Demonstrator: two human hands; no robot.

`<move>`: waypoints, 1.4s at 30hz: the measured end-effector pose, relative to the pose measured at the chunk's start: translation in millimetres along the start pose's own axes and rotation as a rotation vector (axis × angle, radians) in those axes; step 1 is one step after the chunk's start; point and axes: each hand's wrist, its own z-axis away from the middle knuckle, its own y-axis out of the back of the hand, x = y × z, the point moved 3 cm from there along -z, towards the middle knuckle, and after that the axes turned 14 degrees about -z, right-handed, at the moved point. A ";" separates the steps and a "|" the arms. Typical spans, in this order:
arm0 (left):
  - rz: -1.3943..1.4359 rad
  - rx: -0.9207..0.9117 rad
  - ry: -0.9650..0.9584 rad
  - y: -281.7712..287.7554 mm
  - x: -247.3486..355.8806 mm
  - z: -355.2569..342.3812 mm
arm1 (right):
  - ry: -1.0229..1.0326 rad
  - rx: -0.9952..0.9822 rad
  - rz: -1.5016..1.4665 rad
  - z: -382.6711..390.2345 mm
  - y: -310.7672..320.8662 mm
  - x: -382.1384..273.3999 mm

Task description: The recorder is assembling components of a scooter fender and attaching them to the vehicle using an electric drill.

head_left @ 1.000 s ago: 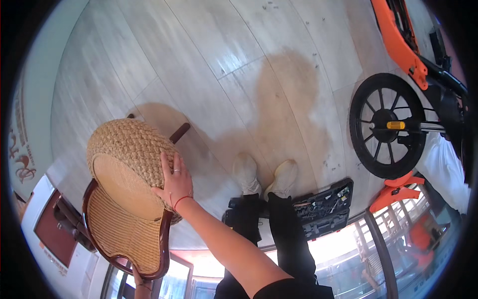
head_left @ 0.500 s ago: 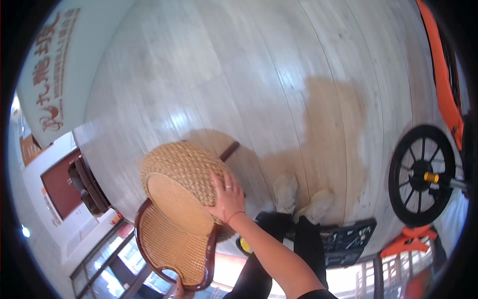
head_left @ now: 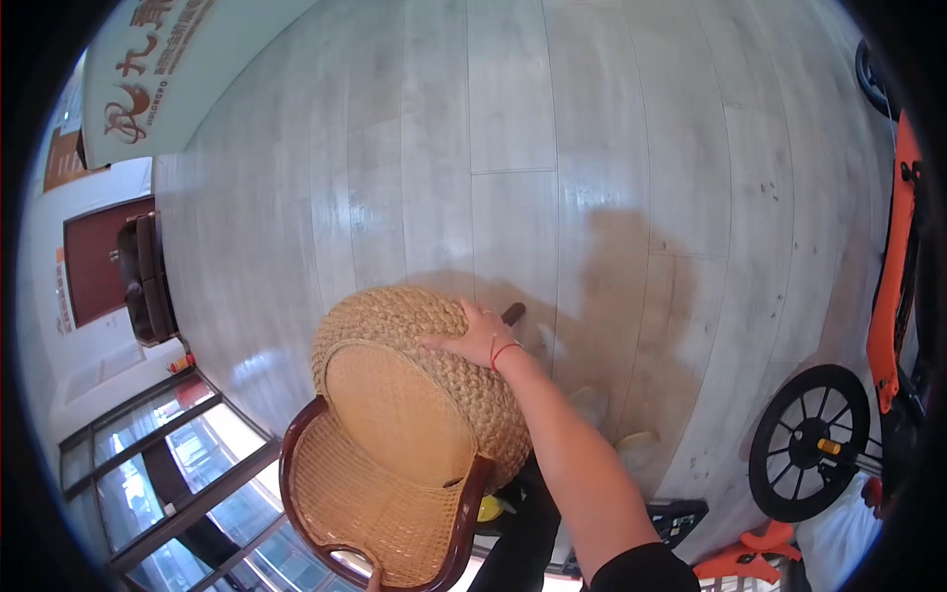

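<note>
Dark brown, a sofa (head_left: 148, 281) is standing along the wall at the far left, and below it I am seeing dark-framed window panes (head_left: 222, 439). Moving rightward, I am finding a wicker chair (head_left: 400, 414) at the lower middle, its seat facing up toward me and its backrest (head_left: 370, 503) pointing to the lower edge. Only a finger of the left hand (head_left: 374, 580) is showing, against the backrest's cut-out, so I am unable to tell how far that hand is closing. The right hand (head_left: 480, 335) is lying on the seat's thick rim, fingers spread, thumb stretching left across the braid; the chair is sitting under the palm and mostly to its left and below.

The chair is looking honey-coloured, with fine tan weave on the seat, glossy ribbed wicker on the backrest, a reddish-brown wooden frame and a chunky braided rim. One dark leg (head_left: 513, 314) is poking out just beyond the right hand; I am not managing to tell whether it is touching the floor. Farther right, pale shoes (head_left: 636, 449) are standing beyond the forearm, a black case (head_left: 681, 518) is lying partly hidden, and a spoked wheel (head_left: 809, 444) is resting near an orange beam (head_left: 893, 286).
</note>
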 end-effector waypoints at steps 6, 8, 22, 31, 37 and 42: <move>-0.168 -0.003 -0.004 -14.2 -8.6 -11.3 | 0.027 -0.150 -0.208 -0.5 7.4 19.6; -0.243 -0.078 0.023 -36.4 -7.6 -30.4 | 0.013 -0.168 -0.229 3.7 -0.8 36.9; -0.561 -0.218 -0.199 -113.6 52.3 -37.6 | 0.036 0.360 -0.239 17.9 2.9 103.8; -0.880 -0.226 -0.153 -119.1 56.8 -35.9 | -0.173 -0.040 -0.562 -7.1 11.8 90.8; -0.995 -0.294 -0.162 -138.2 29.9 -18.2 | -0.136 0.175 -0.817 34.1 10.3 141.4; -1.060 -0.307 -0.220 -143.2 21.7 9.4 | -0.212 0.336 -0.957 78.8 27.0 156.0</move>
